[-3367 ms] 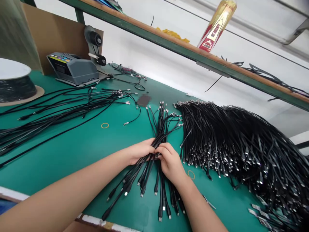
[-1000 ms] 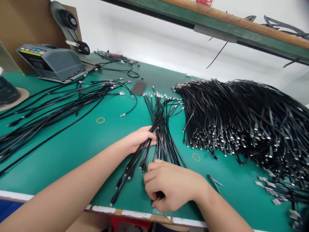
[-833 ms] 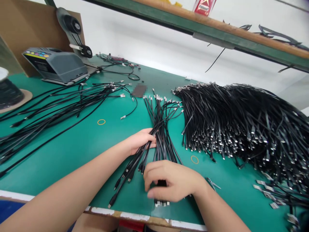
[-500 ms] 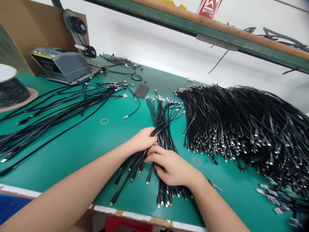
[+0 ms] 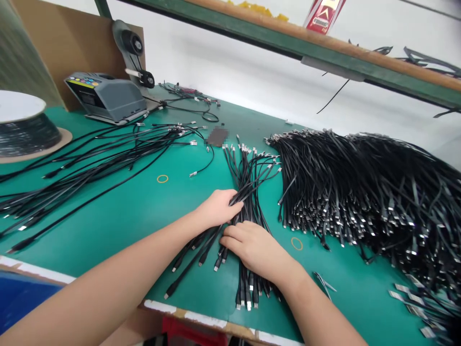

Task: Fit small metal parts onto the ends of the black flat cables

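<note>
Several black cables [image 5: 248, 185] with silvery plugs at both ends lie in a crossed bundle on the green table. My left hand [image 5: 220, 207] is closed around the slanting cables near the crossing, its thumb on top. Just below it, my right hand [image 5: 254, 247] has its fingers curled over the cables' lower part. Its fingertips are partly hidden among them. Black plug ends [image 5: 247, 290] fan out beneath my right hand toward the table's front edge, with others to the left.
A large heap of black cables [image 5: 324, 178] covers the right side. More cables [image 5: 101, 173] lie at left, near a grey tape dispenser [image 5: 115, 98] and a spool [image 5: 27, 129]. Yellow rubber bands [image 5: 162, 179] and tweezers [image 5: 324, 283] lie on the table. A shelf [image 5: 288, 48] crosses above.
My right hand's fingers have drawn in closer over the cables, and the loose plug ends below them have shifted. My left hand keeps its hold. The whole view has shifted slightly.
</note>
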`<state>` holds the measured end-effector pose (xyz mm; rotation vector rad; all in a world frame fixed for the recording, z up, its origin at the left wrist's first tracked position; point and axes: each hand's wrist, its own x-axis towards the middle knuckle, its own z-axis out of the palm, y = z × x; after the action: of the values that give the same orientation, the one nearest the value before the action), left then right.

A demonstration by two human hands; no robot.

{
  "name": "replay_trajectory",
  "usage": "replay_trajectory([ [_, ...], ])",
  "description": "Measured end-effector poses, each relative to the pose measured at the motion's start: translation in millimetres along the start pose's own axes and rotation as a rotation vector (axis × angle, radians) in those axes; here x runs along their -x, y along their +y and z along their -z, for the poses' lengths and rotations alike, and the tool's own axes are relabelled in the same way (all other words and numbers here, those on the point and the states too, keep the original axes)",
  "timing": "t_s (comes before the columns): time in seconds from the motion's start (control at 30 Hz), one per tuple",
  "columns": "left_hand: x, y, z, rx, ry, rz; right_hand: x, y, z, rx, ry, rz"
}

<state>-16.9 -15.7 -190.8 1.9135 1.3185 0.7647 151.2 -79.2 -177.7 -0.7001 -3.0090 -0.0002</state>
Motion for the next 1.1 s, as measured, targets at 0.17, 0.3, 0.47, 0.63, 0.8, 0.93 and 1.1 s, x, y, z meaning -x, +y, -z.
replay_trajectory([
  [0.17,0.5,-3.7,2.8,-0.147,0.027,-0.049,-0.3,-1.3,1.3,-0.007,0.000,0.025],
  [0.3,-0.7,-6.0,3.7,-0.187,0.016,-0.050,4.2,1.6,5.9,-0.168,-0.010,0.003],
  [0.47,-2.6,-4.2,5.1,-0.167,-0.016,-0.003,8.8,6.7,10.2,-0.376,0.006,-0.015],
  [0.63,0.5,-2.6,12.5,-0.080,-0.147,0.085,6.5,6.1,9.1,-0.341,0.002,-0.040],
  [0.8,6.8,-2.7,23.5,0.050,-0.377,0.132,1.6,0.7,5.6,-0.160,-0.012,-0.032],
  [0.93,6.2,-2.7,23.9,0.101,-0.383,0.093,0.5,-0.7,3.5,-0.047,-0.014,-0.007],
  [1.1,2.7,-0.2,17.9,0.060,-0.245,0.068,2.8,-0.9,7.7,-0.061,0.012,-0.013],
])
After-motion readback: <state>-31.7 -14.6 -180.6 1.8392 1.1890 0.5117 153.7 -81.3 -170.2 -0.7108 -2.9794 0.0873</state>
